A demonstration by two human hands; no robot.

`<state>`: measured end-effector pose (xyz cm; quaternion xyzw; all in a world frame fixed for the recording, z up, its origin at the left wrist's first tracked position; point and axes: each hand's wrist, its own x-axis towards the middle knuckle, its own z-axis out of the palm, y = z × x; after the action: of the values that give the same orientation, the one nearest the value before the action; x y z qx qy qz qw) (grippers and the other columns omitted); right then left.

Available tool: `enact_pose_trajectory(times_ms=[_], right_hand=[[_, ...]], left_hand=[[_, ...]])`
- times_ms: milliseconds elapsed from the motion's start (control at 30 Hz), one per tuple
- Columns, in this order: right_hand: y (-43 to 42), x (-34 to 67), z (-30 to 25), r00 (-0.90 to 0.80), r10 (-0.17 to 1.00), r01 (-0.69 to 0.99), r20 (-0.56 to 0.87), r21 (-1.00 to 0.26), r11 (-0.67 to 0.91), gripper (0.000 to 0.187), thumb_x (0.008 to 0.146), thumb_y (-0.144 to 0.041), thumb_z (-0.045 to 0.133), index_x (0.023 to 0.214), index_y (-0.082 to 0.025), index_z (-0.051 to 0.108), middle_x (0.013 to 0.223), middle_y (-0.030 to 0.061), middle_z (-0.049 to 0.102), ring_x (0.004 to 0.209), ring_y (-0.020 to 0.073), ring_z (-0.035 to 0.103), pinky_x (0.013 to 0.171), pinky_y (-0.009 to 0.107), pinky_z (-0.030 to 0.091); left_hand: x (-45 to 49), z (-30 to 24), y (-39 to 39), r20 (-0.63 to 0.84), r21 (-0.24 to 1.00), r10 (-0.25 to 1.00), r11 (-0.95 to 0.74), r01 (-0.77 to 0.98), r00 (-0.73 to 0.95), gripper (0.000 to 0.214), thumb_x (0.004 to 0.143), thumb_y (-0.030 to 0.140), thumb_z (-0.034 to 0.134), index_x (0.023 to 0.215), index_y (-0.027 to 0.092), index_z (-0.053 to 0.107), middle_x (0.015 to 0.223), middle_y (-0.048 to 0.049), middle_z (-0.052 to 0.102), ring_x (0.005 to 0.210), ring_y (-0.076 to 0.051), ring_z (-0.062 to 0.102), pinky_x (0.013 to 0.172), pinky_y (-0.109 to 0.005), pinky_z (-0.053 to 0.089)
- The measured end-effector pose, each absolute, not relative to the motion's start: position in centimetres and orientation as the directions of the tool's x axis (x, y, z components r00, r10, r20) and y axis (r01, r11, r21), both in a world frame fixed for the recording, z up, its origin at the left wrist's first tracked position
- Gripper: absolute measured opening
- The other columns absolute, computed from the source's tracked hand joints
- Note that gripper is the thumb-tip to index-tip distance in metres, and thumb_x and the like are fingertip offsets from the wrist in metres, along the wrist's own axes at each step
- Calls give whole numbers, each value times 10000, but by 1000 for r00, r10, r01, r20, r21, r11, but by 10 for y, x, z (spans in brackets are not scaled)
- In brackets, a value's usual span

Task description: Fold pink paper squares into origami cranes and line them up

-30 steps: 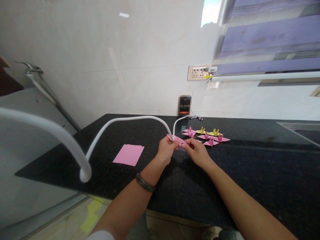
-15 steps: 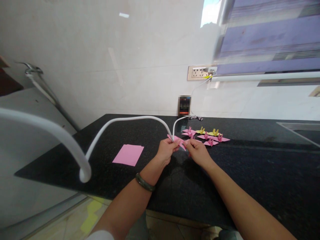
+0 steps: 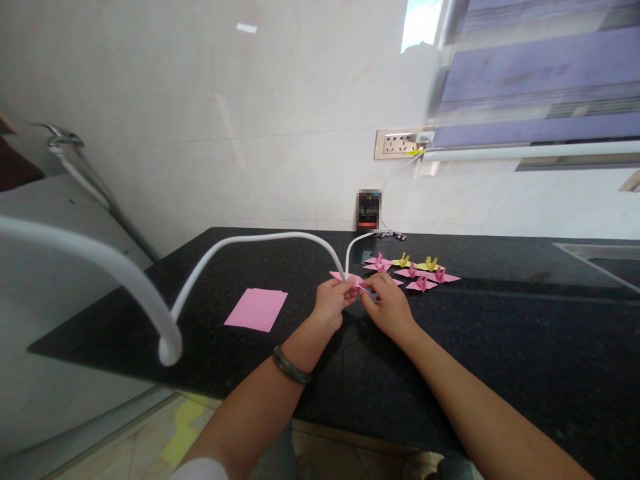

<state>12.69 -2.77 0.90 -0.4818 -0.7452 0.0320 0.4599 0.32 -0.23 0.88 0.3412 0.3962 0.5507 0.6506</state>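
At mid-bench (image 3: pixel 500 333), the left hand (image 3: pixel 333 301) and right hand (image 3: pixel 387 307) meet. The fingers (image 3: pixel 349 291) of both hands pinch a folded pink paper (image 3: pixel 350 278) between them, at the hands' 12 o'clock edge. Finished paper cranes (image 3: pixel 415 272) sit at 2 o'clock from the hands. Flat pink sheets (image 3: pixel 256 309) lie at 9 o'clock. A white cable (image 3: pixel 260 237) arcs past at 11 o'clock.
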Motion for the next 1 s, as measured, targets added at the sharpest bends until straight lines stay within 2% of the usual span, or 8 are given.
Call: enact_pose_trajectory(times_ms=[133,400,533,833,1000], right_hand=[[-24,126,7,-71,731,689,679,-496,528,94,733,-199,462,779,-192,544,800,62,514,775,184,474,683,309,395],[-20,127,3,100,734,610,672,-624,488,113,739,-249,468,683,-179,537,694,23,492,678,150,454,619,278,388],[-20,128,3,146,768,594,623,-676,436,137,717,-291,503,718,-171,569,667,14,484,622,136,449,575,261,381],[-25,124,4,225,846,392,483,-840,375,247,732,-364,452,766,-164,592,596,14,549,519,127,474,493,243,378],[-25,124,4,245,885,280,397,-903,327,280,746,-398,431,747,-166,588,486,-21,492,415,107,437,422,226,355]], left_hand=[[2,7,-2,-211,846,963,266,-462,168,228,572,261,656,730,104,604,618,-53,613,548,-102,569,563,-224,437],[-1,7,0,-280,743,902,420,-520,329,192,603,184,622,780,110,611,670,-56,633,586,-102,581,597,-221,447],[-1,7,0,-282,722,899,429,-543,335,188,617,181,614,791,111,608,659,-53,629,579,-99,577,589,-215,447],[0,8,0,-241,720,901,416,-556,362,192,629,178,614,808,109,600,681,-55,629,596,-97,577,597,-210,451],[0,10,-1,-222,715,912,393,-578,345,170,638,163,609,797,104,588,683,-61,626,611,-96,579,612,-206,451]])
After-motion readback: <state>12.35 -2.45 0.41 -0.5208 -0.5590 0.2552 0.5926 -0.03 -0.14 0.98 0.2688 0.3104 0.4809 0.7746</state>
